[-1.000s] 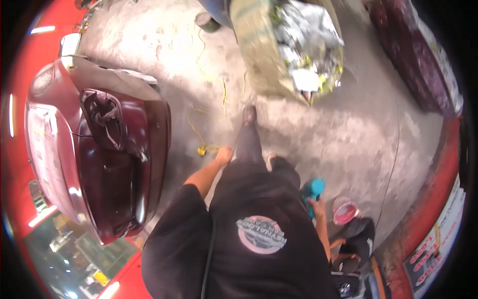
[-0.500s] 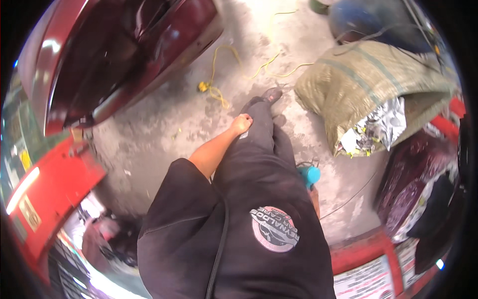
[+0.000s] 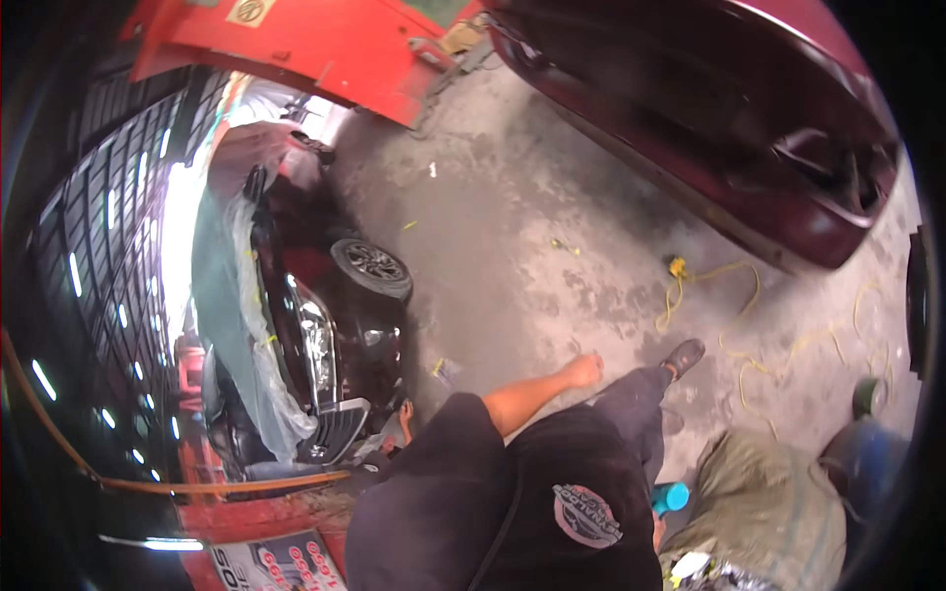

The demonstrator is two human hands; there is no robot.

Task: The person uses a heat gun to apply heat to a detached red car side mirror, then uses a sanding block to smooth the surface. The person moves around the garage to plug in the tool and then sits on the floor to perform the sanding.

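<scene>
- Right hand (image 3: 658, 533), one: low by the right thigh, gripping the teal item; fingers largely hidden behind the shirt.
- Teal item (image 3: 671, 496), one: round-ended, in the right hand, near the sack; its lower part hidden.
- Left hand (image 3: 584, 370), one: fingers curled into a loose fist, above the concrete floor (image 3: 493, 266), in front of the body.
- Woven sack (image 3: 774, 502), one: tan, bulging, on the right; silver and white scraps at its mouth.
- Co-worker's arm (image 3: 404, 426), one: bare, beside the dark car's front.
- Yellow cord (image 3: 757, 286), one: loosely looped on the floor, with a yellow plug (image 3: 678, 267).
- Dark car (image 3: 370, 320), one: on the left, partly draped in clear sheeting (image 3: 286, 419).
- Body part (image 3: 680, 138), one: large, glossy maroon, upper right.
- Red panel (image 3: 305, 49), one: upper left.
</scene>
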